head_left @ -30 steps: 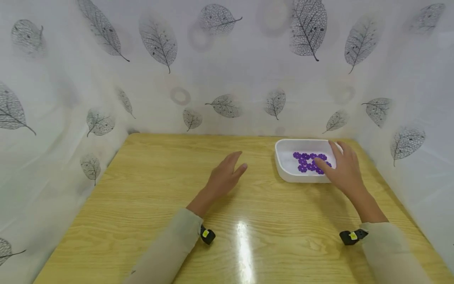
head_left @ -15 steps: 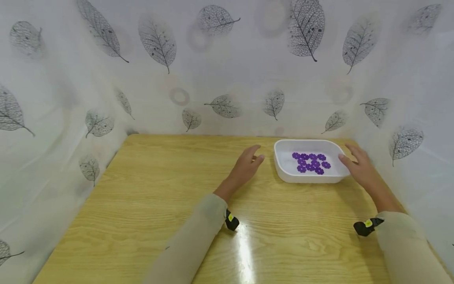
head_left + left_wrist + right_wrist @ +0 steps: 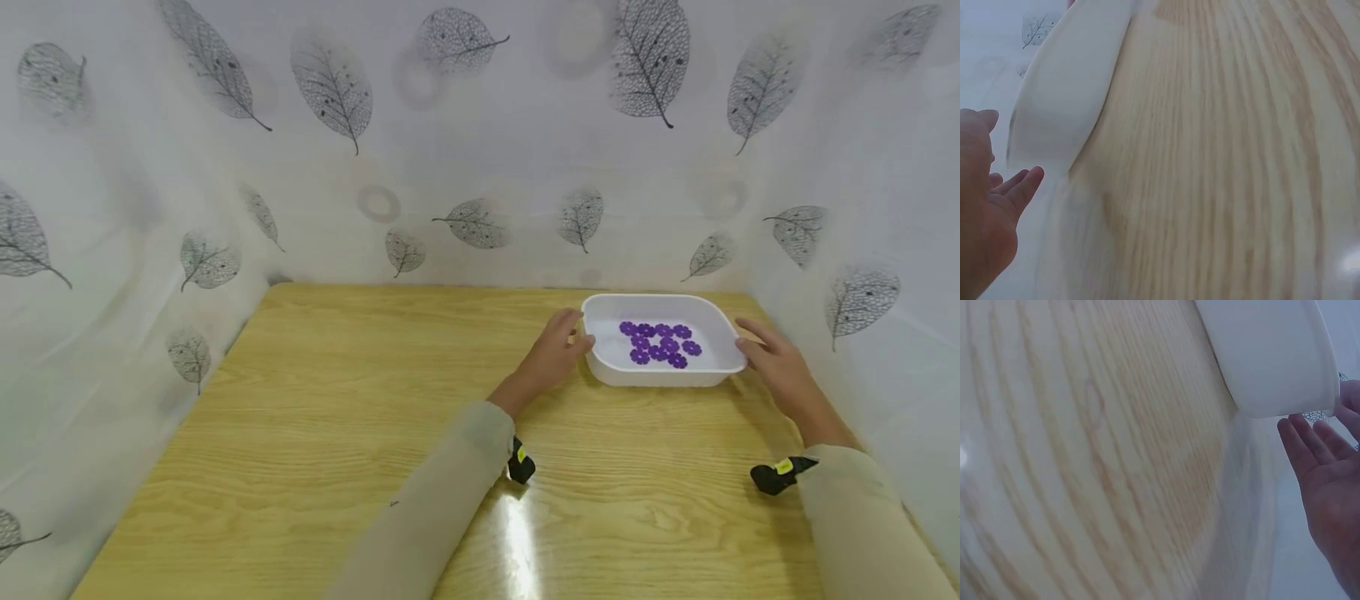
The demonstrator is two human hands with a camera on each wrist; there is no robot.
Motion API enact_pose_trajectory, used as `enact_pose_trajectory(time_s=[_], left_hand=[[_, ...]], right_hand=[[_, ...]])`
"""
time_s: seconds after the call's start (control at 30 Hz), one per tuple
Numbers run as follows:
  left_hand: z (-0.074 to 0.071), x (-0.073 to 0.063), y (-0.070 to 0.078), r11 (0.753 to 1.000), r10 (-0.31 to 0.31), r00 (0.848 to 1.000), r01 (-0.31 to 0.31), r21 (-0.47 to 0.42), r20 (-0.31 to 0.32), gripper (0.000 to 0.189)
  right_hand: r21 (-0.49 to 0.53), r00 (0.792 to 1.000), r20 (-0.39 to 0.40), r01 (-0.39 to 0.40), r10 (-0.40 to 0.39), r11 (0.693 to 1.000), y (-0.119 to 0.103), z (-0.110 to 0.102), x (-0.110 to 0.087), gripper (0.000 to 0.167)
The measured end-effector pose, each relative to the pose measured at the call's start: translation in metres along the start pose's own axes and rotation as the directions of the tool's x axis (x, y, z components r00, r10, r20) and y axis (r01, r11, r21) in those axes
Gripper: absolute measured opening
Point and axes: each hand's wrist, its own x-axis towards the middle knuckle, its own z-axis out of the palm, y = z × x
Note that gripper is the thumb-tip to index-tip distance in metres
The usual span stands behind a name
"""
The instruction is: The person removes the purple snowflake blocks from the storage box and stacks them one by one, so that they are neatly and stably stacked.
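A white plastic tub (image 3: pixel 660 378) with rounded corners stands on the table at the right. Several small purple flower-shaped pieces (image 3: pixel 668 343) lie scattered on its floor. My left hand (image 3: pixel 551 354) is at the tub's left end, thumb by the rim and fingers near the outer wall; the left wrist view shows its fingers extended beside the tub (image 3: pixel 1069 87). At the opposite end is my right hand (image 3: pixel 783 371), its thumb at the rim. In the right wrist view its straight fingers (image 3: pixel 1310 450) reach the end wall of the tub (image 3: pixel 1272 356); firm contact is unclear.
The wood-grain table (image 3: pixel 337 375) spreads to the left and front of the tub. A white curtain (image 3: pixel 480 150) with dark leaf prints encloses the back and both sides, close beside my right hand. Glare falls on the table's near middle.
My left hand has moved right across the table to the tub's left end. My right hand has shifted from above the tub out to its right end. The tub stays in place.
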Motion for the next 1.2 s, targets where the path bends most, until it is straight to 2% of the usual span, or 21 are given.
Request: enact_pose_trajectory(time_s=[0.1,0.17,0.33,0.67,0.83,1.2], left_hand=[[0.008,0.001,0.004,1.000,-0.025,0.999,0.025,0.017,0.021,0.060],[0.011,0.001,0.005,0.999,-0.041,0.999,0.040,0.034,0.027,0.061],[0.014,-0.002,0.002,0.999,-0.025,1.000,0.024,0.042,0.018,0.062],[0.016,-0.002,0.003,0.999,-0.013,1.000,0.012,0.049,0.018,0.061],[0.015,-0.003,0.003,0.998,-0.015,1.000,0.014,0.055,0.014,0.061],[0.012,-0.006,-0.002,1.000,-0.021,1.000,0.022,0.017,-0.007,0.056]], right_hand=[[0.063,1.000,-0.006,0.021,-0.020,0.998,0.003,-0.002,-0.002,0.057],[0.069,1.000,0.004,0.019,-0.019,0.997,0.004,-0.002,-0.002,0.057],[0.023,1.000,0.024,-0.014,0.013,1.000,0.007,0.001,0.000,0.057],[0.034,0.997,0.036,0.060,-0.061,0.998,0.006,-0.003,-0.003,0.051],[0.031,0.996,0.064,0.058,-0.060,0.998,0.004,-0.003,-0.006,0.051],[-0.055,0.991,0.109,0.079,-0.073,0.995,-0.001,-0.002,-0.019,0.053]])
